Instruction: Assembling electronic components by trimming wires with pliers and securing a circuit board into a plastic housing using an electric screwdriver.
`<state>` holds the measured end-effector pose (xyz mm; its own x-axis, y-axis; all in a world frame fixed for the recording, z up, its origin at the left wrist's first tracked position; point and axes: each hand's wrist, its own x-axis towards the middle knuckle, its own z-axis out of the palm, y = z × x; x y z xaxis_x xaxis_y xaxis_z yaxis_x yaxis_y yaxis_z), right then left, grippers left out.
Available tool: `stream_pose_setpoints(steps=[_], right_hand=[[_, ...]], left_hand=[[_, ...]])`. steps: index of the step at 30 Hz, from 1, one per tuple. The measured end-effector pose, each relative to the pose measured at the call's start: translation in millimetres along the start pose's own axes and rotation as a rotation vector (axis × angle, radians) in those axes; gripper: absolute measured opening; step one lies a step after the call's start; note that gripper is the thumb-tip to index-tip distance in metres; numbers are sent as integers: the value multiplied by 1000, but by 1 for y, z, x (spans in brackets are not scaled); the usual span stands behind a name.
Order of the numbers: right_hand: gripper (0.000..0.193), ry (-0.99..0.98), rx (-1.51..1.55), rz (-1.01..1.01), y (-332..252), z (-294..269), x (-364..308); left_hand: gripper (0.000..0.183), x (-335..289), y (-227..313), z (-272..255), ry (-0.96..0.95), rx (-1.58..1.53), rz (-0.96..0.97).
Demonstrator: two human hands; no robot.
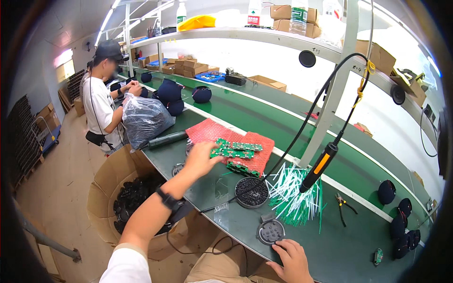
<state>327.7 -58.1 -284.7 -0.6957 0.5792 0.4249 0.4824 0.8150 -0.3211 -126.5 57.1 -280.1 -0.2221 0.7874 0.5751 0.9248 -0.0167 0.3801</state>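
Green circuit boards point(232, 152), heaped on red bubble wrap point(266, 150) atop the dark-green counter point(342, 250), look light, stiff, fragile, best edge-held; left hand's fingers meet them, grip unclear to me; right hand point(293, 261) loosely spread by round black plastic part point(271, 231).

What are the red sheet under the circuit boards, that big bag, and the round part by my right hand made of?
Red sheet: probably plastic bubble wrap, faintly glossy; small bumps cover it.
Big bag: seemingly thin plastic film, glossy; it's see-through with bright creases.
Round part: probably moulded plastic, matte, given its dull, bumpy face; rubber is possible.
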Motion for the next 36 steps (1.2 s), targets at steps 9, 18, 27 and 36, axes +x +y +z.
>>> stream_pose_setpoints(steps=[9, 18, 27, 36], right_hand=[[31, 118, 77, 74, -3, -2, -10], [37, 79, 50, 44, 17, 12, -17], [53, 281, 1357, 515, -24, 10, -8], [24, 291, 543, 522, -41, 41, 1]], left_hand=[[48, 96, 14, 95, -123, -46, -336], [18, 65, 11, -6, 246, -885, -329], [27, -146, 145, -78, -712, -1285, -390], [31, -202, 214, -39, -554, -918, -350]])
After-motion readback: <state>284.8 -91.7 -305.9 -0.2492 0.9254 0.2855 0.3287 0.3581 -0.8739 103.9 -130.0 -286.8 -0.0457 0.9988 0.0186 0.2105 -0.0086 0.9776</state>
